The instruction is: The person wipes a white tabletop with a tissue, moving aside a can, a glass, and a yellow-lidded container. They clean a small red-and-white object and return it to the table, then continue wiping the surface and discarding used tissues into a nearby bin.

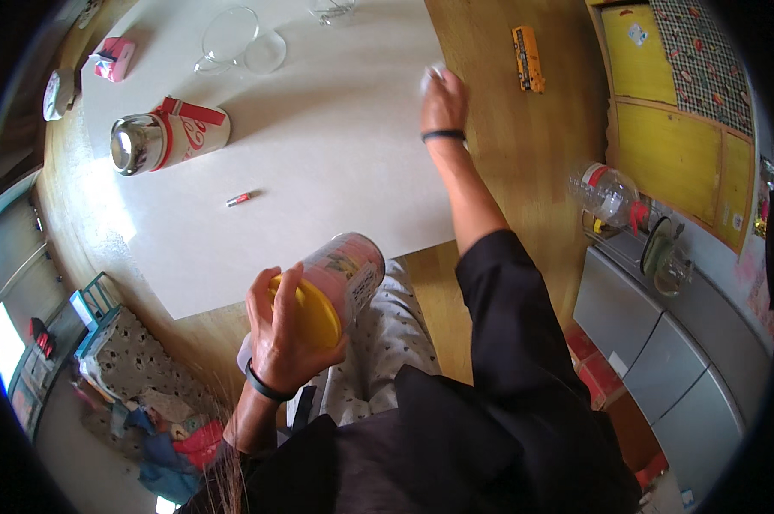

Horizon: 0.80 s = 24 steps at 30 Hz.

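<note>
My left hand (284, 334) grips a clear plastic canister (351, 270) by its yellow lid (306, 311), fingers spread over the top. The canister is tilted above my lap, its base pointing away to the right, and its side bears a printed label. My right hand (443, 106) is stretched out past the right edge of the white tabletop (335, 160), closed around a white wad (431, 76) that looks like tissue; blur hides its detail. A small red and silver cylinder (238, 198), perhaps a battery, lies on the tabletop.
A Coca-Cola flask (168, 138) lies on its side at left. Behind it are a pink pack (112, 59) and clear glassware (229, 38). A toy bus (527, 59) sits on the wood-look floor (509, 160). A plastic bottle (609, 193) and grey cabinet (644, 334) stand right.
</note>
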### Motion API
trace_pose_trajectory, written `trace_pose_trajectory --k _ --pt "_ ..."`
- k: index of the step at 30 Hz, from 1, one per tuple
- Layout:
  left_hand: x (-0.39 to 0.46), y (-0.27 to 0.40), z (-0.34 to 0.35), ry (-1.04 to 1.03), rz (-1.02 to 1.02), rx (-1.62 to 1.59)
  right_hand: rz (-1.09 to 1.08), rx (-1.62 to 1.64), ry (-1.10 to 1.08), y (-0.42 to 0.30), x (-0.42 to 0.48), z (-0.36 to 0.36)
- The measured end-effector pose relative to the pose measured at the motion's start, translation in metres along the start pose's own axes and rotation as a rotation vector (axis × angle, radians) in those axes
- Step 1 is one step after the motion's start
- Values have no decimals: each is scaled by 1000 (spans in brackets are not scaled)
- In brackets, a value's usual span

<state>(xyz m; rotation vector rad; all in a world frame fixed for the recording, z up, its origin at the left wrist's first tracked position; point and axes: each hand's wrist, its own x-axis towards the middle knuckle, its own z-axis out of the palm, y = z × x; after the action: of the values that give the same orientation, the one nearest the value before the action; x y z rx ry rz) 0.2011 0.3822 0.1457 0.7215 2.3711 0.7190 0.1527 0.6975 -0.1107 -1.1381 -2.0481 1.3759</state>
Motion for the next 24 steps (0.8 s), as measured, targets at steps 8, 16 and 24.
trace_pose_trajectory --k 8,16,24 --pt "43 10 -4 138 61 27 -1016 -410 -369 -3 -43 32" --pt "80 15 -17 203 125 92 -633 -415 66 -5 25 29" --pt "151 32 -12 315 313 137 -302 -492 131 28 -77 -81"
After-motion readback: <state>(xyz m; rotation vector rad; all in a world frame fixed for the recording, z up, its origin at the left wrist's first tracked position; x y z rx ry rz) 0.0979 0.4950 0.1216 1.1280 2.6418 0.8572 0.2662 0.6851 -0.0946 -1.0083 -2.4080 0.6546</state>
